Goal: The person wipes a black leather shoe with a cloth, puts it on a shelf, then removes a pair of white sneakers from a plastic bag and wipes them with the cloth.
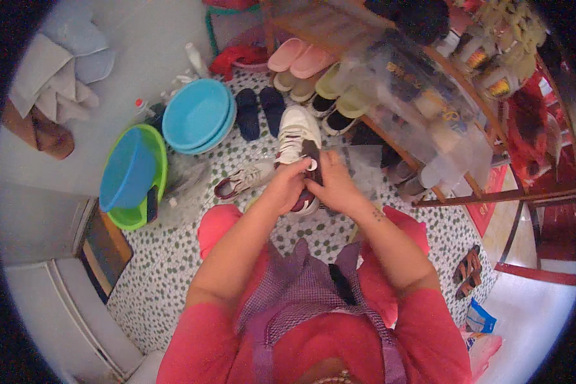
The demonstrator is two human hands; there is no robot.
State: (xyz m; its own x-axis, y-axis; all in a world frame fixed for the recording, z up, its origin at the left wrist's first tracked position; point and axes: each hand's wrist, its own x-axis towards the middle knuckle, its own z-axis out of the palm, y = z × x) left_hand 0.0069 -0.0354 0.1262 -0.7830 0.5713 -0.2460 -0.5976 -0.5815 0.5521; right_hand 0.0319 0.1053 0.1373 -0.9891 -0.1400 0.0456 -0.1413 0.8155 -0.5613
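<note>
A white and maroon lace-up sneaker (297, 129) is held between both hands, toe pointing away from me. My left hand (289, 188) grips the near left side around the ankle opening, its thumb by a pale round spot. On the opposite side my right hand (335, 182) holds the sneaker's right flank. The fingers partly hide the shoe's opening, and the heel shows below them. A matching sneaker (245, 180) lies on the mosaic tile floor (173, 269) to the left, its toe end partly behind the held shoe and my left hand.
Stacked light-blue basins (197, 117) and a green basin (133, 222) holding a blue basin (129, 168) stand at left. Dark slippers (247, 114) lie ahead. A wooden shoe rack (389, 137) with pink slippers (300, 57) and plastic-covered items rises at right. Brown sandals (468, 271) lie lower right.
</note>
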